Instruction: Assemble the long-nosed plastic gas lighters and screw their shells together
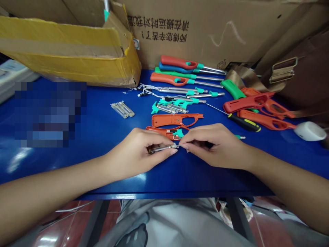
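Note:
My left hand [144, 149] is closed around a clear lighter fuel tank [162, 148], held sideways above the table with its valve end to the right. The thumb and forefinger of my right hand [210, 145] pinch together right at that valve end. Whatever small part lies between those fingertips is too small to make out. Just behind my hands lies an orange lighter half-shell [164, 132] with a teal trigger [179, 133] in it, partly covered by my fingers. Beyond it is another, bare orange half-shell [166, 120].
Clear tanks lie at left [122, 109] and behind the shells [167, 109]. Metal lighter tubes [195, 100] with white wires, several coloured lighters [177, 62], a screwdriver [244, 122] and loose handle shells [246, 103] lie farther back. A yellow-taped carton [102, 68] stands back left.

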Motion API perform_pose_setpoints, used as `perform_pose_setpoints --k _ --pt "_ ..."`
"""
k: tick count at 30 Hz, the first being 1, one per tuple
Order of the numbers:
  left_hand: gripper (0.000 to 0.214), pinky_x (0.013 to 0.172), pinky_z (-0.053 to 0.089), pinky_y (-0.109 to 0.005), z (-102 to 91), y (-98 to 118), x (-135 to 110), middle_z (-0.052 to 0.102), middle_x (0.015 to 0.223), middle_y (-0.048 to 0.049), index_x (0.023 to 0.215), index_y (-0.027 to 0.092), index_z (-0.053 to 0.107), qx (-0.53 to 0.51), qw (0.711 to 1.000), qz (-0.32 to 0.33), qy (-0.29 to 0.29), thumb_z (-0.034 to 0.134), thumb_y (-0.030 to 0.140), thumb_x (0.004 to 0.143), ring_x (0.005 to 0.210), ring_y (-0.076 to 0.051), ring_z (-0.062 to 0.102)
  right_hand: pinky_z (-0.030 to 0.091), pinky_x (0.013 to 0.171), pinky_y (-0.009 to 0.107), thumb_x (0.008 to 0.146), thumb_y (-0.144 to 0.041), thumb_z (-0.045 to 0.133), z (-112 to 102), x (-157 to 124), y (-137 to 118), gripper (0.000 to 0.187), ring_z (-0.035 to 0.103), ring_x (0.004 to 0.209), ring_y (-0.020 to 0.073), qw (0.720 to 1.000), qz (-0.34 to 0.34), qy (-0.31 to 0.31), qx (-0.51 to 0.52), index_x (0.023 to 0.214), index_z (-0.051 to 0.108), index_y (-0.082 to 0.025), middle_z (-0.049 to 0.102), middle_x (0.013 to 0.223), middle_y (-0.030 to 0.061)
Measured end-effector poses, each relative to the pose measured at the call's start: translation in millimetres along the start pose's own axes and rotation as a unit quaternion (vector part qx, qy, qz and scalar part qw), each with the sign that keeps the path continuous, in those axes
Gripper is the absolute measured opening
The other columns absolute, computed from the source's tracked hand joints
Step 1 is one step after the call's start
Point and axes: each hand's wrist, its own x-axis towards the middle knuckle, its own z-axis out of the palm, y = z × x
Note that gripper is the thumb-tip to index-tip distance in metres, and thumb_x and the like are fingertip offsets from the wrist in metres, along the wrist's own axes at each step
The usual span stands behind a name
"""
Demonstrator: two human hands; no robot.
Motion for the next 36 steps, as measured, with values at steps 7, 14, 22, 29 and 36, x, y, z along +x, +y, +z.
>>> perform_pose_setpoints --k 7,14,22,29,36 --pt "0.014 0.064 0.054 -0.019 1.0 1.7 1.4 0.08 0.094 -0.0034 0.096 0.017 0.079 -0.011 1.0 0.011 0.016 0.069 0.027 0.094 0.078 -0.015 0.074 0.05 0.06 0.021 0.095 -0.013 0.063 0.1 -1.2 -1.5 0.011 0.068 0.068 0.0104 1.0 -0.008 0.01 0.003 0.094 0.073 -0.015 0.077 0.083 0.0024" --pt "0.013 0.064 0.054 -0.018 1.0 1.8 0.7 0.08 0.091 -0.0026 0.093 0.016 0.078 -0.023 1.0 0.004 0.013 0.07 0.026 0.093 0.076 -0.014 0.074 0.053 0.07 0.02 0.094 -0.009 0.063 0.3 -0.5 -1.9 0.011 0.07 0.073 0.0105 0.999 -0.028 0.01 -0.025 0.095 0.073 -0.015 0.077 0.085 0.0016" --pt "0.014 0.063 0.054 -0.019 1.1 1.6 1.0 0.08 0.089 -0.0019 0.093 0.017 0.079 -0.025 0.999 -0.019 0.013 0.07 0.028 0.093 0.077 -0.015 0.074 0.053 0.073 0.019 0.094 -0.009 0.063 1.5 -1.2 -2.5 0.012 0.07 0.077 0.0104 0.998 -0.041 0.015 -0.047 0.095 0.072 -0.015 0.077 0.087 0.0015" --pt "0.016 0.063 0.056 -0.02 0.3 2.3 0.3 0.08 0.094 -0.0027 0.097 0.019 0.08 -0.038 0.998 -0.042 0.014 0.07 0.03 0.092 0.08 -0.016 0.074 0.046 0.056 0.02 0.094 -0.013 0.064 -1.8 0.4 -3.2 0.009 0.058 0.058 0.0078 0.998 -0.018 0.036 -0.046 0.093 0.073 -0.015 0.07 0.072 -0.0008" --pt "0.019 0.067 0.057 -0.021 -0.1 2.6 1.9 0.079 0.094 -0.0039 0.096 0.017 0.079 -0.038 0.999 -0.038 0.004 0.066 0.031 0.096 0.082 -0.017 0.074 0.052 0.068 0.025 0.096 -0.014 0.062 -3.9 1.1 -0.8 0.011 0.066 0.075 0.0135 0.999 -0.018 0.028 -0.026 0.096 0.072 -0.017 0.074 0.086 0.0047"
